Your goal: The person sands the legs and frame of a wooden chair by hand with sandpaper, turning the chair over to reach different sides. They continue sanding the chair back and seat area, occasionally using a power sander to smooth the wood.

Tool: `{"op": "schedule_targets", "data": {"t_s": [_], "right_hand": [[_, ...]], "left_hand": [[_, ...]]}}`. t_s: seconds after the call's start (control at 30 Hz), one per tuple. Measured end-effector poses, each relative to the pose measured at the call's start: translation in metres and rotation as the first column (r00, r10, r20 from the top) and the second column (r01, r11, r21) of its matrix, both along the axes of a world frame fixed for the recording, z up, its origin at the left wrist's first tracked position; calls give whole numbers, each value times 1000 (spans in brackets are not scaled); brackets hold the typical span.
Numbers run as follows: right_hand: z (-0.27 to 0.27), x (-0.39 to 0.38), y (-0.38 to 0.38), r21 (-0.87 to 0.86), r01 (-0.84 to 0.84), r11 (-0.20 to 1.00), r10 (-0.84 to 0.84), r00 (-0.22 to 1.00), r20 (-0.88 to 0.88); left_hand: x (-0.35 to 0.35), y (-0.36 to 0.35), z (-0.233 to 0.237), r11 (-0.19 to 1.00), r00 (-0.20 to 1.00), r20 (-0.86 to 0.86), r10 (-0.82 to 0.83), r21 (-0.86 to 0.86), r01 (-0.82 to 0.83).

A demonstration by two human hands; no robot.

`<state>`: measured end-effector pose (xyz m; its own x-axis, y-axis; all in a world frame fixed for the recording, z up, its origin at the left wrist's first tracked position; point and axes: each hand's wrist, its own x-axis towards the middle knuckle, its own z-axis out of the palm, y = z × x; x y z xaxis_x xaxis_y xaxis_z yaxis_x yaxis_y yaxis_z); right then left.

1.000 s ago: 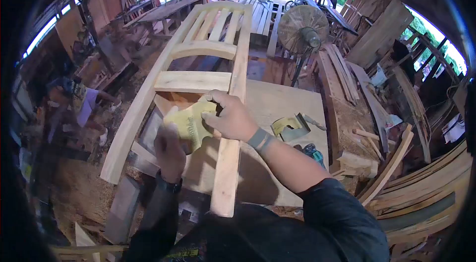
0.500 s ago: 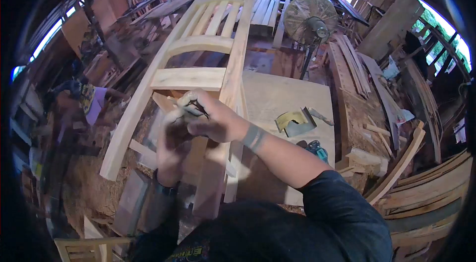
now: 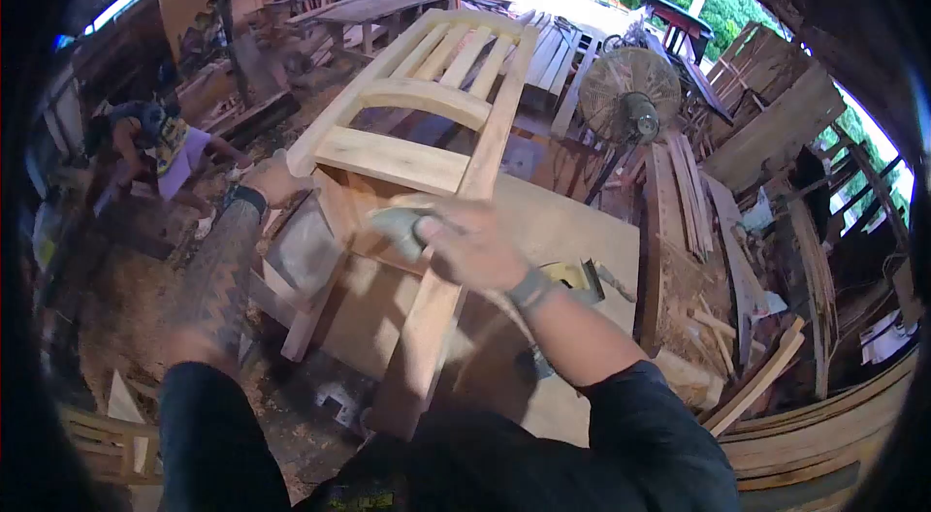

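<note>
A pale wooden chair (image 3: 393,161) with a slatted back lies tilted in front of me, its back pointing away. My right hand (image 3: 475,245) is closed around a grey-green folded piece of sandpaper (image 3: 400,229), against or just over the near part of the right-hand post (image 3: 497,155). Motion blurs that hand and the sheet somewhat. My left hand (image 3: 279,180), with a dark band at the wrist, grips the left-hand post (image 3: 325,129) near its lower end; its fingertips are partly hidden.
A board (image 3: 572,221) under the chair carries a yellow-and-grey object (image 3: 572,277), partly behind my right forearm. A standing fan (image 3: 630,100) is beyond it. Long planks (image 3: 684,192) lie at the right. At the left a person (image 3: 160,148) bends low. Sawdust covers the floor.
My hands, earlier together around the sheet, have parted. The left has moved out to the chair's left post, while the right has kept the sandpaper and lowered it toward the right post.
</note>
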<state>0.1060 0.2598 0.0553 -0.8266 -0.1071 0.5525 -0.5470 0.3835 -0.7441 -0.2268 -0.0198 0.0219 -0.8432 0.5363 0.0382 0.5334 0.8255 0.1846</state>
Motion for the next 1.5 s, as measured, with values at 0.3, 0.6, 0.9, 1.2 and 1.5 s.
{"op": "schedule_targets", "data": {"t_s": [0.3,0.6,0.9,1.2,1.5], "right_hand": [[17,-90,152,750,26,660,6,999,-41],[21,-123,174,854,-210,477,215,969,118],[15,-111,154,708,-245,662,133,968,211],[7,-103,133,742,-227,630,244,966,88],[-15,-87,128,220,-550,805,456,813,363]], "left_hand": [[24,0,-5,988,988,-31,150,38,-149],[18,-1,-10,979,985,-8,174,112,-172],[24,-1,-13,986,991,-57,124,119,-117],[29,2,-7,982,990,46,133,127,-138],[28,2,-9,991,994,-17,110,85,-108]]}}
